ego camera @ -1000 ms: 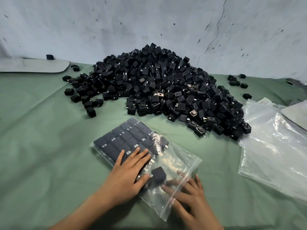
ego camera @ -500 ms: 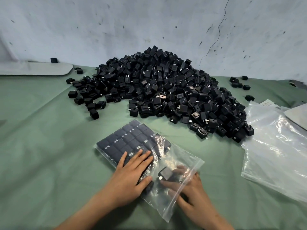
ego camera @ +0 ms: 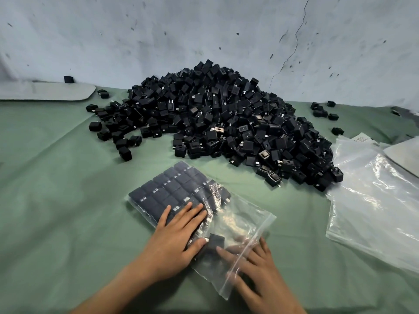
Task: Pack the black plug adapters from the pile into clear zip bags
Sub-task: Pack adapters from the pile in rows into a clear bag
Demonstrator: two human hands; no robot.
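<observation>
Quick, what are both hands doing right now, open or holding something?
Left hand: open, pressing flat on the zip bag.
Right hand: open, straight fingers under the plastic touching a loose adapter.

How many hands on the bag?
2: left hand flat on the zip bag over the packed rows; right hand at its open end, fingers under the plastic beside one loose adapter.

1. Setting: small packing workshop; a manual bulk-packing station.
2. Centre of frame: large loose pile of black plug adapters [ego camera: 217,123] on a green cloth-covered table [ego camera: 56,200];
3. Right edge: flat stack of clear zip bags [ego camera: 374,200];
4. Top: bare wall [ego camera: 158,41], stained and cracked.
</observation>
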